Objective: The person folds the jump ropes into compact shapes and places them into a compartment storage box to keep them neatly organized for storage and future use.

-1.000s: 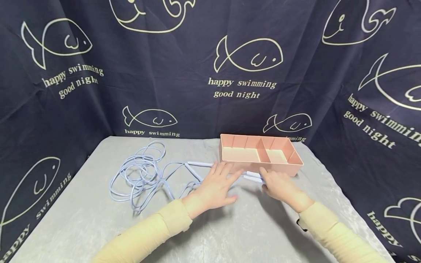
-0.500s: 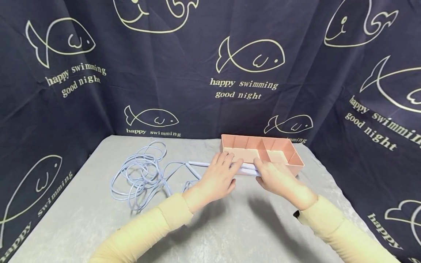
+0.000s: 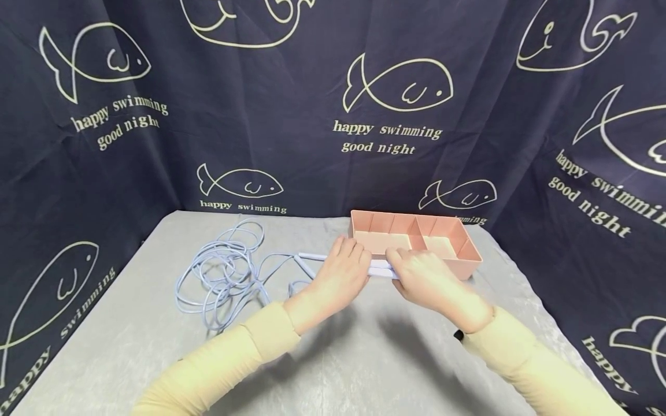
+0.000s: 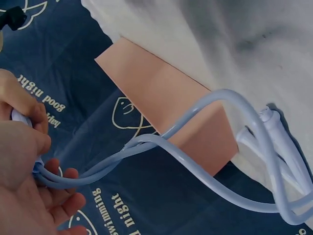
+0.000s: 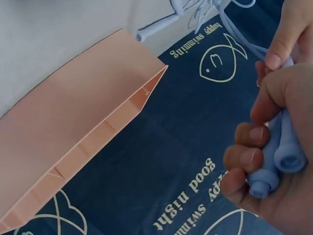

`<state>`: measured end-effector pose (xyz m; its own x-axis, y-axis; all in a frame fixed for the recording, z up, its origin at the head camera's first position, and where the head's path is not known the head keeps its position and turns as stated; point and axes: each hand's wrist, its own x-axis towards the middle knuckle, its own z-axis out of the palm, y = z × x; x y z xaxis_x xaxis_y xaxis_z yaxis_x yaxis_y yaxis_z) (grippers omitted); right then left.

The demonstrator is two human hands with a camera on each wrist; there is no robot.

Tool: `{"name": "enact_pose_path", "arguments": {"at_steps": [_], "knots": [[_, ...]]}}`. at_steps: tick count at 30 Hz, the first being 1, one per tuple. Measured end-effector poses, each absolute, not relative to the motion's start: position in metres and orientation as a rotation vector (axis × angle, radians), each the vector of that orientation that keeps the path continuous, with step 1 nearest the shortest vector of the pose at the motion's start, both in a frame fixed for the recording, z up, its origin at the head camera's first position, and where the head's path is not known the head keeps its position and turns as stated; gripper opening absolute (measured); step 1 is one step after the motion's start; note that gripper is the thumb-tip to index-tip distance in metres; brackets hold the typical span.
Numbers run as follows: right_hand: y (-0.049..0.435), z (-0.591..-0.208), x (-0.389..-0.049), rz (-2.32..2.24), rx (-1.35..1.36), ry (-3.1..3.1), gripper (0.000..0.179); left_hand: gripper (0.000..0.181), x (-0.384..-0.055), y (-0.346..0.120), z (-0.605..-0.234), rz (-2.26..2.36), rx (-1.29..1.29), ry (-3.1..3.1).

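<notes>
My right hand [image 3: 424,277] grips two pale blue jump rope handles [image 3: 382,269] side by side, in front of the pink box. In the right wrist view its fingers curl round them, and the capped handle ends [image 5: 291,157] stick out below. My left hand [image 3: 339,268] holds the other end of the pair, where the cords start. The left wrist view shows two cords [image 4: 93,172] leaving between its thumb and fingers. Another pair of handles [image 4: 281,137] lies on the table, partly hidden behind the left hand in the head view.
The pink box [image 3: 467,267], divided into two compartments, stands at the back right of the grey cloth-covered table [image 3: 156,352]. Loose loops of blue cord [image 3: 224,266] lie at left. A dark fish-print curtain [image 3: 291,115] surrounds the back and sides.
The right hand has lifted the two handles and moved left with them. The left hand's spread fingers have closed round the cord end of the handles. The box stays in place.
</notes>
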<state>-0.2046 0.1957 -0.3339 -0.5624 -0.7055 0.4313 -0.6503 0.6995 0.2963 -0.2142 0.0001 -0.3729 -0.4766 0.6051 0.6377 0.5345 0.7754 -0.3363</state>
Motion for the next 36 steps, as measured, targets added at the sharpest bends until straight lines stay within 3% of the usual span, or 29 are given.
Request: {"name": "enact_pose_path", "arguments": {"at_steps": [11,17,31,36], "knots": [[0.178,-0.34,-0.204,-0.237,0.889,-2.2,0.028,0.033,-0.21,-0.002,-0.367,0.142,-0.699,-2.237],[0.167,-0.345,-0.201,-0.238,0.809,-2.139,0.011,0.031,-0.209,0.0,-0.366,0.114,-0.626,-2.242],[0.17,-0.348,-0.207,-0.203,0.806,-2.188,0.015,0.03,-0.206,-0.002,-0.363,0.04,-0.629,-2.265],[0.177,-0.343,-0.208,-0.156,0.806,-2.179,0.013,0.041,-0.204,-0.01,-0.359,-0.122,-0.632,-2.387]]}}
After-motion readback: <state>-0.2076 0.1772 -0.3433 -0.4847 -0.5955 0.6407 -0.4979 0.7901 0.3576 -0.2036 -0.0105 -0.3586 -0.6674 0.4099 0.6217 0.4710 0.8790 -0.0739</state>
